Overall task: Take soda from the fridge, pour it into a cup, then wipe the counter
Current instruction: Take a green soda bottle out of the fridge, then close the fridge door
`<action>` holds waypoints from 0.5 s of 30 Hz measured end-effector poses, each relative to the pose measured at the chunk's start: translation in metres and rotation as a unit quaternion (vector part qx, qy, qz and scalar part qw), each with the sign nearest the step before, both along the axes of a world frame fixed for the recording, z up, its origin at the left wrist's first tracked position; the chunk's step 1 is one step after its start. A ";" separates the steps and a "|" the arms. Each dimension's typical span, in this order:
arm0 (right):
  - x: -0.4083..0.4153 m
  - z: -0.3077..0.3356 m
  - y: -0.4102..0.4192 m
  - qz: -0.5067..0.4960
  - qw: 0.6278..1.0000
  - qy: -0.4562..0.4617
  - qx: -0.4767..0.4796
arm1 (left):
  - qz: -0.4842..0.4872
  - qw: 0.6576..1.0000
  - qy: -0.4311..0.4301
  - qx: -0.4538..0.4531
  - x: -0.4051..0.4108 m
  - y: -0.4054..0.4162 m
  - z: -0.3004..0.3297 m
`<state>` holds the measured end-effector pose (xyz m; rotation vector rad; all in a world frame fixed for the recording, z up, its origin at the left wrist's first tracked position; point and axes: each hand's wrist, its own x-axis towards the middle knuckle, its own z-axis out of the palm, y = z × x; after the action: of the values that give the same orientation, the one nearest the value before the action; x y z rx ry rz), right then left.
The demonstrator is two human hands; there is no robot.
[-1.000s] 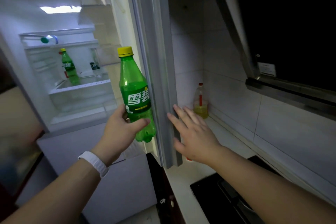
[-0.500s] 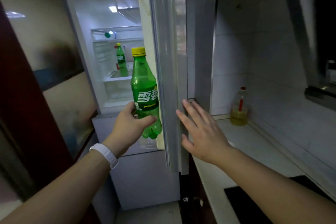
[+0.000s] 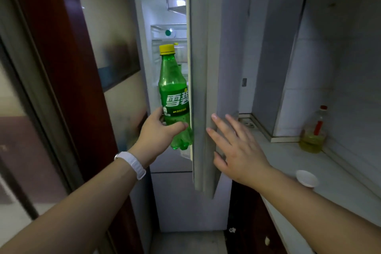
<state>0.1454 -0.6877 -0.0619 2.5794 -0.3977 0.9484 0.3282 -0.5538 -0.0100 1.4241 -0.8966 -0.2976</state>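
The right hand (image 3: pixel 237 150) is pressing flat, fingers spread, on the fridge door (image 3: pixel 203 88). The left hand (image 3: pixel 158 132) is gripping the green soda bottle (image 3: pixel 175 97) low on its body, upright before the lit opening. Nearly full, it probably feels weighty, cold and slick; its waist offers firmer hold. The door is hiding the fridge shelves, and the white cup (image 3: pixel 307 178) is sitting near the counter's front edge.

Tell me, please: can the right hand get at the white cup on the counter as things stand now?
Probably yes. The right hand is open, its fingers flat against the fridge door, and holds nothing. The white cup stands on the counter beside that forearm, with nothing between them.
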 end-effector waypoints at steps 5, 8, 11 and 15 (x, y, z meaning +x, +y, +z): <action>0.057 0.001 0.010 -0.008 0.999 0.003 -0.041 | 0.018 1.000 0.007 0.002 0.055 0.020 -0.009; 0.089 0.000 0.014 -0.005 0.999 -0.004 -0.048 | 0.028 1.000 0.007 -0.001 0.081 0.030 -0.012; 0.118 -0.001 0.019 -0.006 0.999 -0.001 -0.039 | 0.034 0.999 -0.004 0.001 0.100 0.035 -0.010; 0.148 0.000 0.023 -0.017 0.999 0.018 -0.022 | 0.030 1.000 -0.005 -0.007 0.118 0.039 -0.006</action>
<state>0.2931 -0.6645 -0.0622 2.5380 -0.4061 0.8872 0.4458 -0.5150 -0.0160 1.4388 -0.8604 -0.2388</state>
